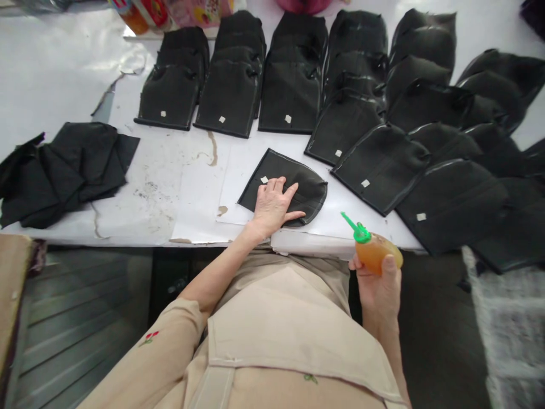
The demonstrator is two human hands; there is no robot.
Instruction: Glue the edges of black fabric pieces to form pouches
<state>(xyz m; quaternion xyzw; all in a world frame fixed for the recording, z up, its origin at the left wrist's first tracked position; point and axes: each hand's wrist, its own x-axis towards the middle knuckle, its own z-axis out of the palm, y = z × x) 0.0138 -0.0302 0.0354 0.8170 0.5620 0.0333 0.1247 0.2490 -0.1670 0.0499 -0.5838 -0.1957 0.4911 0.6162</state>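
My left hand (275,203) lies with its fingers spread on a black, round-ended flat piece (304,182) near the table's front edge. A small whitish tag (264,179) shows on that piece, just beyond my fingers. At the front right, my right hand (378,284) is wrapped round a squeeze bottle (377,251) of amber liquid. Its green nozzle (349,221) points up and to the left, a short way off the black piece. Some fingers of that hand are hidden behind the bottle.
Rows of similar black pieces (225,94) overlap along the back and right of the white table (166,170). A heap of black fabric (72,170) lies at the left. Colourful packages (187,12) stand at the back. White crate-like baskets (511,318) are at the lower right.
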